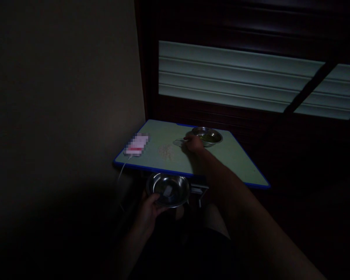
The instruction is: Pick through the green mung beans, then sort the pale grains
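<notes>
My left hand (150, 212) grips the rim of a shiny metal bowl (181, 196), thumb inside, just in front of the table's near edge. A small pale patch shows in that bowl; whether it is an object or a reflection I cannot tell. My right hand (194, 144) reaches over the table, closed on a pale, see-through flat piece (179, 142) whose kind is too dim to make out. Behind that hand stands a second metal bowl (217, 137) with something yellow-green in it. Left of the hand, a pale crumbly patch (167, 152) lies on the tabletop.
The light-topped table (239, 163) has a blue edge. A phone-like thing (137, 144), blurred out, lies at its left with a white cable (121, 171) hanging down. A wall (105, 77) rises at left, dark slatted panelling (236, 81) behind. My knees are below the table's edge.
</notes>
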`<state>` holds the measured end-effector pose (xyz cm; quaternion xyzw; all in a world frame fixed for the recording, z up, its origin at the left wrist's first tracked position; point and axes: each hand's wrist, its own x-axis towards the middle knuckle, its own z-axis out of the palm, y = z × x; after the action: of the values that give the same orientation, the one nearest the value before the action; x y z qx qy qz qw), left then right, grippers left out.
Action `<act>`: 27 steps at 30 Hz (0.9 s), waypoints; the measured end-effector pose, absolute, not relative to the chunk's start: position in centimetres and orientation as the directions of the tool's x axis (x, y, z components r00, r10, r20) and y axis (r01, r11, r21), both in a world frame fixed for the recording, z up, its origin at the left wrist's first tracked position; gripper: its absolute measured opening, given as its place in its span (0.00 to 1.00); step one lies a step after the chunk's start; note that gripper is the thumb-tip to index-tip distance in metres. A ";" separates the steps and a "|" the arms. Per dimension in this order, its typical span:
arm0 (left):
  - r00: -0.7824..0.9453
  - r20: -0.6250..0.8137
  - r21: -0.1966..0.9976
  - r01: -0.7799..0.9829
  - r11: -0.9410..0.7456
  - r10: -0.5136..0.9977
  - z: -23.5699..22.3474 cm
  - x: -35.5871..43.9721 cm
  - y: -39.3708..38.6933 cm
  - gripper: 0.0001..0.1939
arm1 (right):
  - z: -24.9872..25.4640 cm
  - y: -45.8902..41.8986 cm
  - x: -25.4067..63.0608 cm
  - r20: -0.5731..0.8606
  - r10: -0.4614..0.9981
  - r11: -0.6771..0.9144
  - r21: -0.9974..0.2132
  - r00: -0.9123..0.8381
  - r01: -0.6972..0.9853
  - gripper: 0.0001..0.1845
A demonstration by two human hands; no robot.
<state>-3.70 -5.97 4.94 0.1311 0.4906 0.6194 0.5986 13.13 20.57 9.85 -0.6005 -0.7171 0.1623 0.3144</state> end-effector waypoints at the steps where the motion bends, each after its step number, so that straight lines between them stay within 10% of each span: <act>1: -0.250 -0.421 0.766 -0.614 0.193 0.872 5.0 -3.7 -5.9 0.24 | 9.9 20.6 13.1 0.248 0.964 0.231 -0.609 -0.094 0.758 0.16; 27: -0.237 -0.368 0.768 -0.623 0.149 0.899 5.7 -3.1 -4.9 0.20 | 11.3 15.1 13.6 0.151 0.940 0.328 -0.639 -0.305 0.696 0.13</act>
<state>-3.13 -4.85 5.73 0.1486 0.4640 0.6351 0.5994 13.59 15.11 11.33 -0.5295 -0.7726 0.2356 0.2592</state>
